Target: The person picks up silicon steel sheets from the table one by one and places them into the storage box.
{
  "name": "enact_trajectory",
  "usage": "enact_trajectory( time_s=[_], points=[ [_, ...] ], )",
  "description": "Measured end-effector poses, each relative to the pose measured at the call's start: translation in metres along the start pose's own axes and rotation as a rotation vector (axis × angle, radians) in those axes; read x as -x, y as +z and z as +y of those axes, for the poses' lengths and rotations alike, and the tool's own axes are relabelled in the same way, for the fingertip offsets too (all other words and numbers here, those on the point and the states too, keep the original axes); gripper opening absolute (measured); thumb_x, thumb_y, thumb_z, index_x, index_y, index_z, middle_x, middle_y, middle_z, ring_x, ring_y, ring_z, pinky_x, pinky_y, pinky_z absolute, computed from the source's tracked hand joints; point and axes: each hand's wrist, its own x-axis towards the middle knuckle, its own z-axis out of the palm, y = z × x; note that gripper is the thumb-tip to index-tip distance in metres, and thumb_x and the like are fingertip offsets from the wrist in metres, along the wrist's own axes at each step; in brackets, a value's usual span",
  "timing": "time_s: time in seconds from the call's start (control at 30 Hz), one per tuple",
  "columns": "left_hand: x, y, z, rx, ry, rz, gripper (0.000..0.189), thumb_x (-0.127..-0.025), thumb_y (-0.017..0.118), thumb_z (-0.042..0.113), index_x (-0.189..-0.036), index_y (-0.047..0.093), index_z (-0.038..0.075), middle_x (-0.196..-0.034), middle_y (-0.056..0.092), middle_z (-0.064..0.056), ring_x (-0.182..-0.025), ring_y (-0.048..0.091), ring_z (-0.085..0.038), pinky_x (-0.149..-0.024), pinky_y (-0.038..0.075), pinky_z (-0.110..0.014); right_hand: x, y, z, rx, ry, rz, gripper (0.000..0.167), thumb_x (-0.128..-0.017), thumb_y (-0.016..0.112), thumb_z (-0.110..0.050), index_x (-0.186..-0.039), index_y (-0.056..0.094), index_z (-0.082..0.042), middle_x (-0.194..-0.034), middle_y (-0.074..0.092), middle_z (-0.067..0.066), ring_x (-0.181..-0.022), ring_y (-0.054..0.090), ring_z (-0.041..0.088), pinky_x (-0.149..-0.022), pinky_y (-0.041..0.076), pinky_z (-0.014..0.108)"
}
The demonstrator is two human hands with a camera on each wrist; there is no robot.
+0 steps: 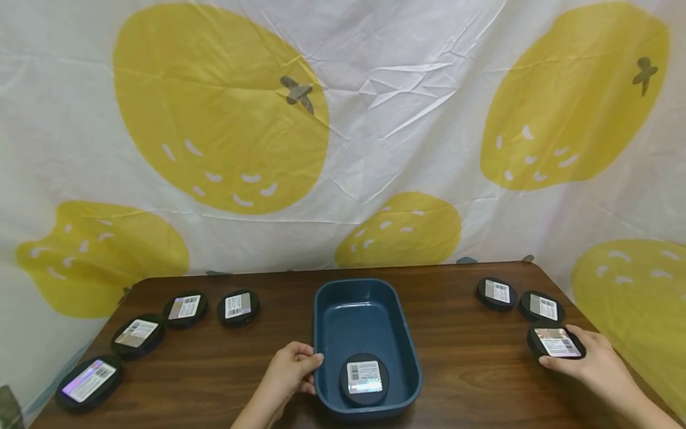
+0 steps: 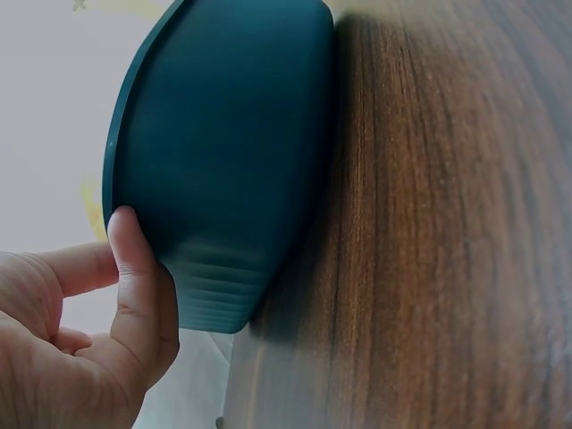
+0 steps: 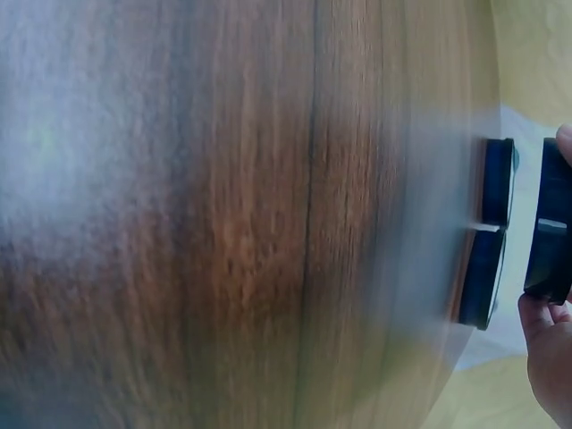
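Note:
My left hand [image 1: 289, 372] pinches the left rim of a dark blue rectangular tray [image 1: 356, 325], with the thumb over the edge. In the left wrist view, fingers [image 2: 138, 286] press against the tray's outer wall [image 2: 223, 134]. One round black disc [image 1: 351, 398] with a white label lies at the tray's near end. At the right, my right hand [image 1: 602, 360] grips another labelled black disc [image 1: 557, 342] by its sides, between thumb and fingers. The right wrist view shows this held disc [image 3: 550, 223] raised above the table, partly cut off by the frame edge.
Two black discs, one [image 1: 497, 293] beside the other [image 1: 542, 307], sit at the table's back right. Several more, including one disc [image 1: 238, 307] and another [image 1: 90, 382], line the left side. A lemon-patterned cloth [image 1: 396, 131] hangs behind the brown wooden table [image 1: 461, 357].

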Motion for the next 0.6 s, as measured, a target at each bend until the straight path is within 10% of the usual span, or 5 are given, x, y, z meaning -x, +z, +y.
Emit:
enact_trajectory(
  time_s=[0.6],
  points=[
    [0.002, -0.001, 0.002, 0.009, 0.007, -0.009, 0.019, -0.088, 0.059, 0.004, -0.096, 0.047, -0.009, -0.065, 0.048, -0.002, -0.052, 0.047, -0.012, -0.044, 0.048, -0.021, 0.005, 0.001, -0.017, -0.036, -0.028, -0.010, 0.094, -0.074, 0.073, -0.045, -0.134, 0.031, 0.014, -0.125, 0.028, 0.040, -0.102, 0.042, 0.051, -0.075, 0.040, 0.057]
  ],
)
